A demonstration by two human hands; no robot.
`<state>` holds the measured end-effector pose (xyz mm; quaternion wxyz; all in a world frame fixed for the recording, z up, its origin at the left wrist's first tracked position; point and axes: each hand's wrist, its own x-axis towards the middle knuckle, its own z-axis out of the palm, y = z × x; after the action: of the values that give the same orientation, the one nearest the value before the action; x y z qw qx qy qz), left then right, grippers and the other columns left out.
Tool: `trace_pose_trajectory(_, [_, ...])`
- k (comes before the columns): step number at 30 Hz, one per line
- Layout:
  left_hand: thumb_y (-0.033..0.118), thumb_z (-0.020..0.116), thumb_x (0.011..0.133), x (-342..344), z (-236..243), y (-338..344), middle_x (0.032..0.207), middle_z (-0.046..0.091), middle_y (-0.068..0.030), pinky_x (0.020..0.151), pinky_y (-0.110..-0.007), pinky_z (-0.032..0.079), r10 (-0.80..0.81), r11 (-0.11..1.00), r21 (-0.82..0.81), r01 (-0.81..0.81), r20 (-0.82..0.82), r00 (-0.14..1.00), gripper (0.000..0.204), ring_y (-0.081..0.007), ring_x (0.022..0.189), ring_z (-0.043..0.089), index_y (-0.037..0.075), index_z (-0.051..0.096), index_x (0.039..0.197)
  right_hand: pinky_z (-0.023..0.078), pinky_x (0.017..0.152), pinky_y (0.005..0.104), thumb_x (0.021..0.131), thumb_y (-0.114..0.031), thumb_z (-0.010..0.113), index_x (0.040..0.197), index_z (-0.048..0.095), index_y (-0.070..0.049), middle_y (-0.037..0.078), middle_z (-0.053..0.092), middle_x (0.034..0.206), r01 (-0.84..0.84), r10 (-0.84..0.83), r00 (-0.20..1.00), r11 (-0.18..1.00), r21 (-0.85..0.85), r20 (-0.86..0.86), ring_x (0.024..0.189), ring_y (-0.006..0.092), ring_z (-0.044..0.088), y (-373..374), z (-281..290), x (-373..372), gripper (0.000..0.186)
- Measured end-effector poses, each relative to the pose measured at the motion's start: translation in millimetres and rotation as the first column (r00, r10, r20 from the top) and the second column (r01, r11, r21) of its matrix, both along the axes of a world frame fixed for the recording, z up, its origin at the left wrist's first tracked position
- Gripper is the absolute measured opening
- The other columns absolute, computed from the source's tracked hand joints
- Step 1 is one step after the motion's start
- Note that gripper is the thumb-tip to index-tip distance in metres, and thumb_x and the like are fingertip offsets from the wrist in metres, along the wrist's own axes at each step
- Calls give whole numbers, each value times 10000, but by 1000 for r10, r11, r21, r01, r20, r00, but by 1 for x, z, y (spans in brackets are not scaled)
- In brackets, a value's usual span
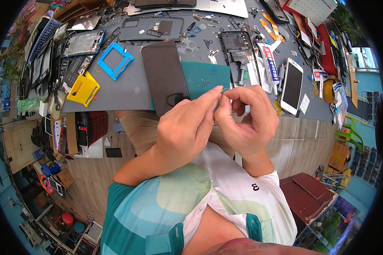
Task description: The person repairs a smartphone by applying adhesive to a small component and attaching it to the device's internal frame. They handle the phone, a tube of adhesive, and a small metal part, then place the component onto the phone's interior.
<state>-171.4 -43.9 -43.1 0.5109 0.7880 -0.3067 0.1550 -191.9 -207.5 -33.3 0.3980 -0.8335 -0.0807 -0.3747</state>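
Observation:
My left hand [185, 127] and my right hand [251, 121] meet above the front edge of the workbench. The fingertips of both are pinched together on a tiny thin piece, too small to make out. Behind them lies a green mat [208, 70] with several tiny screws [205, 82] on it. A dark flat phone panel [162, 63] lies tilted along the mat's left side, and a small black part with a looped cable [178, 100] rests on its near end, partly hidden by my left hand.
A white phone [292, 85] and a glue tube [270, 63] lie to the right. An opened phone frame [236, 40] is behind the mat. Blue [115, 60] and yellow [84, 89] plastic holders lie left. Loose phone parts and stacked panels [40, 63] crowd the bench's back and sides.

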Motion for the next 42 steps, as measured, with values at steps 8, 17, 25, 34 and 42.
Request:
trace_pose_trajectory(8, [-35, 737, 1017, 33, 2, 16, 1039, 856, -126, 681, -328, 568, 103, 969, 208, -135, 158, 982, 305, -181, 757, 746, 18, 779, 1314, 443, 497, 283, 743, 76, 806, 908, 737, -52, 36, 659, 757, 8, -14, 995, 998, -60, -97, 564, 127, 588, -16, -5, -3, 220])
trace_pose_trajectory(17, [42, 769, 882, 72, -6, 10, 1059, 796, -48, 906, -421, 481, 19, 864, 453, -219, 407, 913, 297, -225, 937, 691, 34, 775, 1179, 492, 529, 355, 759, -30, 824, 901, 709, -81, 22, 619, 772, -118, 50, 985, 895, -431, -166, 616, 203, 638, -35, -16, 6, 190])
trace_pose_trajectory(25, [84, 755, 866, 78, -13, 2, 1078, 814, -72, 1015, -494, 469, -52, 838, 503, -211, 459, 887, 252, -246, 1052, 694, 8, 797, 1103, 521, 551, 354, 775, -66, 846, 964, 727, -70, 32, 641, 859, -208, 96, 970, 796, -568, -222, 673, 203, 665, -48, -11, 8, 223])
trace_pose_trajectory(34, [77, 753, 864, 80, -14, 5, 1078, 808, -72, 1040, -491, 459, -71, 834, 518, -188, 439, 896, 251, -247, 1068, 687, 4, 808, 1097, 508, 570, 332, 767, -60, 860, 1096, 778, -36, 22, 653, 891, -230, 127, 971, 734, -639, -203, 706, 177, 661, -56, -14, 0, 339])
trace_pose_trajectory(42, [51, 772, 876, 86, -13, 6, 1044, 775, -39, 1044, -474, 451, -87, 806, 568, -165, 389, 917, 249, -241, 1078, 671, 49, 813, 1122, 459, 561, 317, 756, -56, 835, 1200, 797, 22, 29, 645, 912, -279, 130, 960, 507, -816, -248, 706, 151, 611, -63, -1, -12, 453])
